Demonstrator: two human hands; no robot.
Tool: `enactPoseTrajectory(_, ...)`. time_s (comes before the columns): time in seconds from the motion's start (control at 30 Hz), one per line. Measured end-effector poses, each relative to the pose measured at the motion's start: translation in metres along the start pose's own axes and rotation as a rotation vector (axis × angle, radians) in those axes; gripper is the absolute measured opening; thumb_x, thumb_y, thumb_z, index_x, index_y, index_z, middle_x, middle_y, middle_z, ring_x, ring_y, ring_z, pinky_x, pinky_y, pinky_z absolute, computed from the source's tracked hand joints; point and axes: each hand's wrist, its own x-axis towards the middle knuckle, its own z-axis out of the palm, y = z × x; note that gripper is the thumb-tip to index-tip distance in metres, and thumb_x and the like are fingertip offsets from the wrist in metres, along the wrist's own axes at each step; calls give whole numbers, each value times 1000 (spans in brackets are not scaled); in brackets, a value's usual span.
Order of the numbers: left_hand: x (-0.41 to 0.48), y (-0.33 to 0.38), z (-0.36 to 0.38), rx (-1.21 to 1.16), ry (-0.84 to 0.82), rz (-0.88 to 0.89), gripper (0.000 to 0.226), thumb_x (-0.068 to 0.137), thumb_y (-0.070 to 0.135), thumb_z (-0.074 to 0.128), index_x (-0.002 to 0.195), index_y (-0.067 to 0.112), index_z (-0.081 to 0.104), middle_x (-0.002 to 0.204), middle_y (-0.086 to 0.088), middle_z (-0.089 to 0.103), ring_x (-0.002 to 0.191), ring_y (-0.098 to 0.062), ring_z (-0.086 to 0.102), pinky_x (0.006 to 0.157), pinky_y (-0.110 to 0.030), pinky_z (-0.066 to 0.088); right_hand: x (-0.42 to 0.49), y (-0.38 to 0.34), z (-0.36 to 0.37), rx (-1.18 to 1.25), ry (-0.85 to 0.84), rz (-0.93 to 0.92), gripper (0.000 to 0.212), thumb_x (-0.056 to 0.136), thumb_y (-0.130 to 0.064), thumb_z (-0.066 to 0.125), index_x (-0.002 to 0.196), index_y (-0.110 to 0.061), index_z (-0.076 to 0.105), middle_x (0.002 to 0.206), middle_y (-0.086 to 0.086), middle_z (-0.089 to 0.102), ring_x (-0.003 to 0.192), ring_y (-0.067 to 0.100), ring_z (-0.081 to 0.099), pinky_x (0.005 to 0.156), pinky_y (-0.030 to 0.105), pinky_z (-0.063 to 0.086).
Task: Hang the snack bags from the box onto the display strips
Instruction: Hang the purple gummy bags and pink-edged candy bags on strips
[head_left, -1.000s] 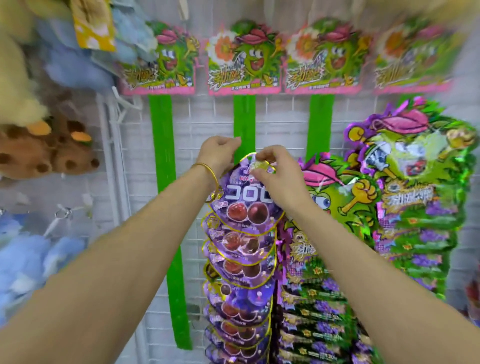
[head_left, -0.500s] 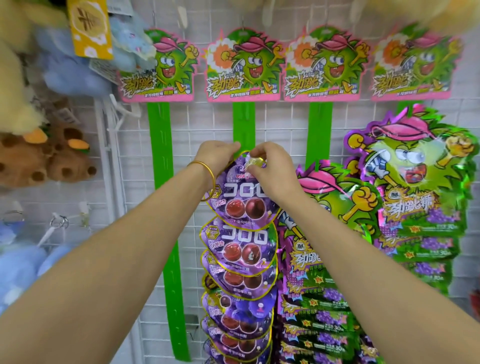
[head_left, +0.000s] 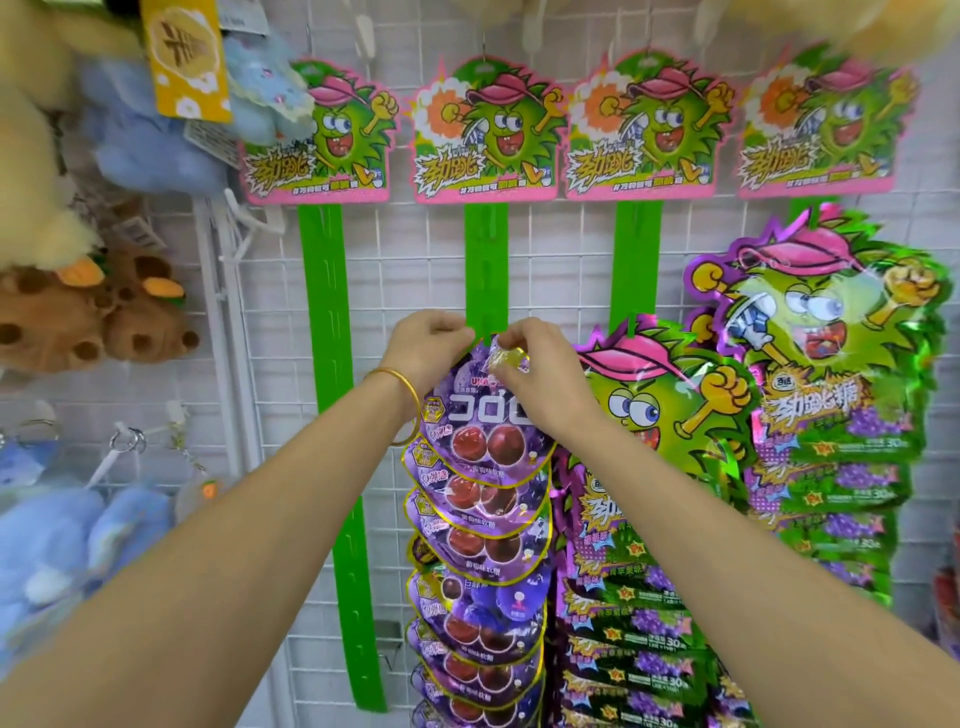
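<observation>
Left grip (head_left: 431, 347) and right grip (head_left: 540, 374) pinch the glossy purple gummy bag (head_left: 485, 415) up top, likely mid-hang; next, seat its hole on the green plastic strip (head_left: 485, 270) above

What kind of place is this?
Probably a shop: snack bags hang stacked on green display strips on a white wire grid, with tagged plush toys hanging beside them.

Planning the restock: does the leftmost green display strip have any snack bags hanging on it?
No, the leftmost green display strip shows only empty slots; the purple gummy bags hang beside it.
</observation>
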Motion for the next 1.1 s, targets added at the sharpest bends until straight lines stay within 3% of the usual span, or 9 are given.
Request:
enactPoseTrajectory(0.17,-15,-23,-9,178,17,86,29,83,-6,55,112,-3,58,93,-8,62,87,-15,54,66,-3,43,-9,4,-1,-32,18,-26,18,84,-1,59,102,-4,56,107,13,56,102,25,50,76,19,30)
enactPoseTrajectory(0.33,-49,-47,-28,379,149,211,36,79,4,63,115,6,58,113,-9,60,97,-14,51,89,-27,40,-44,6,-13,-130,183,-92,28,76,6,52,100,-6,58,104,13,55,101,30,50,86,35,38)
enactPoseTrajectory(0.43,-101,-79,-38,357,215,245,32,79,10,63,109,19,58,105,3,58,100,-16,53,87,-32,42,-104,4,-9,35,200,-121,26,79,2,50,100,-11,56,101,0,51,95,19,51,80,28,43)
enactPoseTrajectory(0.53,-176,-142,-41,386,150,126,32,78,7,63,105,22,58,102,7,55,100,-16,53,88,-34,44,-193,15,15,251,-82,16,23,86,0,51,99,-19,56,96,-9,50,82,4,53,69,11,39)
enactPoseTrajectory(0.67,-287,-241,-55,544,17,-274,30,78,2,64,108,6,61,107,-8,60,105,-29,55,93,-41,43,-317,55,61,305,-578,319,26,88,2,53,98,-22,52,96,-6,50,75,15,59,61,8,40)
enactPoseTrajectory(0.8,-357,-313,-83,768,-50,-590,43,77,13,67,117,1,56,119,-21,58,117,-35,50,97,-34,33,-408,91,98,311,-806,590,18,89,1,52,100,-13,55,99,6,57,66,14,59,57,12,45)
enactPoseTrajectory(0.93,-389,-358,-109,1105,-221,-775,66,78,32,68,132,6,41,131,-18,49,123,-38,43,101,-43,33,-460,107,132,265,-953,754,10,93,-11,51,100,-16,54,98,0,57,71,17,61,52,15,43)
enactPoseTrajectory(1.0,-398,-372,-120,1084,-229,-861,69,77,36,69,133,7,39,130,-18,51,121,-38,46,100,-44,38,-476,109,150,241,-1006,801,14,93,-17,53,106,-13,54,98,-1,58,79,19,64,59,19,46)
enactPoseTrajectory(1.1,-403,-378,-122,895,-219,-929,59,78,27,70,128,9,46,120,-14,60,110,-33,56,96,-41,43,-498,111,182,122,-1090,833,34,91,-29,57,119,-11,51,116,7,60,106,23,59,87,33,47)
